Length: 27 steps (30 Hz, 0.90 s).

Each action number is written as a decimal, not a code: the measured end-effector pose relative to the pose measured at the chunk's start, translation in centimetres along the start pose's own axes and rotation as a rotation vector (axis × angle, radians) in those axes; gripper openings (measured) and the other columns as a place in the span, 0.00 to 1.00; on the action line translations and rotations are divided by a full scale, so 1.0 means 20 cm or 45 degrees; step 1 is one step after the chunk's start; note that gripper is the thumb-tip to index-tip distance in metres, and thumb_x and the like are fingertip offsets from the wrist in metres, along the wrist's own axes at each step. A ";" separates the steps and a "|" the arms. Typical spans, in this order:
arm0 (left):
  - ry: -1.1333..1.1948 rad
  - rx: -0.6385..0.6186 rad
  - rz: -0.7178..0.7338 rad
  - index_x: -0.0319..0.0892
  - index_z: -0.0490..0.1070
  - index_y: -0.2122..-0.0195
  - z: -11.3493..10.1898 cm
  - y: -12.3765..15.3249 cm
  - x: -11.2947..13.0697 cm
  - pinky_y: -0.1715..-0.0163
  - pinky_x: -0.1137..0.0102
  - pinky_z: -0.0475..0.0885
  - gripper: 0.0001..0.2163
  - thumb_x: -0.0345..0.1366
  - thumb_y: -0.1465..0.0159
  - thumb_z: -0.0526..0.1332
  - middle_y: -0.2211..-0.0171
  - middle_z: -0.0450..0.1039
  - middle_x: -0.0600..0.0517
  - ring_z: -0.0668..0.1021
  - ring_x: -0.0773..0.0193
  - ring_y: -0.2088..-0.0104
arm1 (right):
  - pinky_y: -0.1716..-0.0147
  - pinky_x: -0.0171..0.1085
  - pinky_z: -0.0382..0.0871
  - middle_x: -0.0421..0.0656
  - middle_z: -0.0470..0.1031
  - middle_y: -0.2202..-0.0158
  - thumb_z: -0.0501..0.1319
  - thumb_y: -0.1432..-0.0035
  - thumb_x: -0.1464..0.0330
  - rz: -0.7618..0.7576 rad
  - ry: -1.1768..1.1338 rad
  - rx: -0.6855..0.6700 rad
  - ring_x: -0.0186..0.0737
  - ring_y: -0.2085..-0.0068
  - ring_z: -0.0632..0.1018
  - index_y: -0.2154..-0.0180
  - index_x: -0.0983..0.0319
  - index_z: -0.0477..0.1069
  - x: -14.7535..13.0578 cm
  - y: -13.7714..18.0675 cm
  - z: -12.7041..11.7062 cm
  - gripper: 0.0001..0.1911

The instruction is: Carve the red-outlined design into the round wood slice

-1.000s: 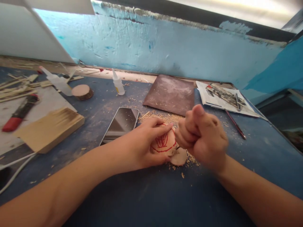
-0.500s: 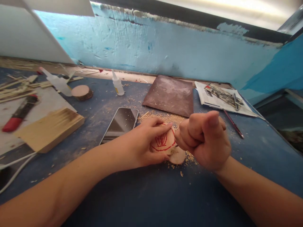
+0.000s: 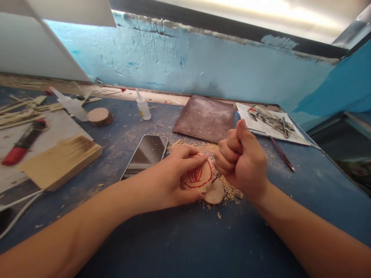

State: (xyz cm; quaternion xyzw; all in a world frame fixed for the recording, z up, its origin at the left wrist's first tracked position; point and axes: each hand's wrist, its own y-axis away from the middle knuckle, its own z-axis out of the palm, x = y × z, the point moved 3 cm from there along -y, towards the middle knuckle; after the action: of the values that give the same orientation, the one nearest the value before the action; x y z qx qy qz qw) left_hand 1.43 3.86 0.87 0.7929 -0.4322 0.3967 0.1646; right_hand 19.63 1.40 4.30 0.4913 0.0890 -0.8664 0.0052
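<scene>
My left hand [image 3: 169,181] grips a round wooden piece [image 3: 199,178] marked with red lines, holding it on the blue table [image 3: 185,235]. A second pale wooden disc [image 3: 215,194] lies partly under it among wood shavings [image 3: 230,192]. My right hand [image 3: 242,164] is closed in a fist around a thin dark carving tool [image 3: 215,178], whose tip touches the edge of the marked piece. Most of the tool is hidden in the fist.
A phone [image 3: 145,153] lies face up left of my hands. Behind are a brown sheet [image 3: 205,118], a small glue bottle [image 3: 142,105], a wood slice [image 3: 98,116] and a paper with tools [image 3: 269,121]. A wooden block [image 3: 62,159] and red-handled knife [image 3: 23,143] sit left.
My right fist has shifted slightly left and down toward the marked piece, with the thumb turning upward. My left hand keeps its hold.
</scene>
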 end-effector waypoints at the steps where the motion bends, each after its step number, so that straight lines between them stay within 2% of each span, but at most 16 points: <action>1: -0.002 0.001 -0.009 0.47 0.73 0.26 0.00 0.00 0.00 0.22 0.44 0.64 0.34 0.41 0.33 0.76 0.29 0.67 0.39 0.71 0.41 0.27 | 0.86 0.32 0.42 0.31 0.41 0.82 0.65 0.23 0.52 0.003 0.002 -0.013 0.28 0.83 0.44 0.77 0.58 0.46 -0.01 0.00 -0.01 0.37; 4: -0.005 -0.006 -0.027 0.47 0.75 0.27 -0.01 0.00 -0.01 0.21 0.43 0.64 0.33 0.42 0.34 0.77 0.28 0.67 0.40 0.70 0.39 0.26 | 0.85 0.34 0.43 0.31 0.41 0.82 0.65 0.23 0.52 -0.073 0.041 -0.075 0.28 0.83 0.44 0.77 0.58 0.46 -0.05 0.01 0.00 0.37; 10: 0.002 -0.042 -0.030 0.50 0.81 0.36 -0.02 0.00 0.00 0.21 0.43 0.63 0.25 0.42 0.34 0.76 0.29 0.67 0.42 0.70 0.40 0.26 | 0.85 0.36 0.40 0.32 0.45 0.81 0.63 0.21 0.53 -0.115 0.116 -0.134 0.29 0.83 0.46 0.78 0.58 0.51 -0.04 0.05 0.04 0.35; 14: 0.031 -0.038 -0.044 0.52 0.80 0.36 -0.01 0.00 0.01 0.21 0.42 0.65 0.24 0.42 0.33 0.75 0.29 0.66 0.44 0.69 0.39 0.26 | 0.82 0.37 0.47 0.32 0.47 0.80 0.58 0.17 0.58 -0.262 0.304 -0.298 0.30 0.82 0.49 0.76 0.57 0.61 -0.01 0.11 0.06 0.30; 16: 0.055 -0.012 -0.058 0.52 0.79 0.36 0.00 0.00 0.01 0.23 0.42 0.68 0.25 0.42 0.34 0.75 0.31 0.68 0.44 0.71 0.39 0.28 | 0.80 0.38 0.51 0.33 0.49 0.79 0.59 0.17 0.60 -0.341 0.436 -0.393 0.31 0.80 0.53 0.75 0.58 0.65 0.01 0.13 0.08 0.28; 18: 0.055 -0.004 -0.042 0.51 0.80 0.38 -0.01 0.00 0.02 0.24 0.43 0.69 0.23 0.43 0.34 0.75 0.33 0.69 0.45 0.72 0.40 0.30 | 0.81 0.38 0.51 0.33 0.51 0.79 0.61 0.18 0.61 -0.384 0.448 -0.341 0.31 0.80 0.54 0.75 0.57 0.65 0.02 0.11 0.09 0.28; 20: 0.029 -0.023 -0.006 0.51 0.81 0.41 -0.01 -0.01 0.02 0.24 0.44 0.68 0.20 0.43 0.33 0.75 0.35 0.70 0.45 0.73 0.42 0.31 | 0.84 0.37 0.48 0.32 0.50 0.81 0.64 0.20 0.59 -0.389 0.344 -0.168 0.30 0.82 0.50 0.77 0.57 0.61 0.01 0.07 0.09 0.30; 22: 0.001 -0.045 0.017 0.52 0.82 0.41 -0.01 -0.01 0.03 0.24 0.45 0.68 0.19 0.43 0.32 0.74 0.35 0.70 0.45 0.72 0.43 0.31 | 0.85 0.36 0.46 0.30 0.49 0.83 0.67 0.22 0.56 -0.357 0.279 -0.067 0.29 0.83 0.47 0.78 0.57 0.57 0.01 0.05 0.09 0.33; 25: 0.005 -0.023 0.030 0.51 0.83 0.40 -0.02 -0.02 0.03 0.24 0.45 0.68 0.19 0.43 0.32 0.74 0.36 0.70 0.45 0.73 0.43 0.31 | 0.84 0.36 0.51 0.31 0.51 0.82 0.66 0.21 0.55 -0.335 0.328 -0.172 0.29 0.83 0.49 0.78 0.57 0.60 0.01 0.05 0.09 0.33; 27: -0.009 -0.018 0.028 0.50 0.82 0.40 -0.02 -0.02 0.04 0.24 0.44 0.68 0.19 0.43 0.32 0.74 0.37 0.70 0.44 0.73 0.43 0.32 | 0.84 0.35 0.50 0.31 0.51 0.82 0.66 0.21 0.55 -0.329 0.319 -0.195 0.28 0.83 0.50 0.78 0.58 0.62 0.00 0.06 0.08 0.33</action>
State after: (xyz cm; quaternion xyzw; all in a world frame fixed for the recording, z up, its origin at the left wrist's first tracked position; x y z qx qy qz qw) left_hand 1.79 3.98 1.71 0.7884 -0.4444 0.3924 0.1644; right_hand 18.33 0.02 4.87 0.5780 0.2171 -0.7826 -0.0797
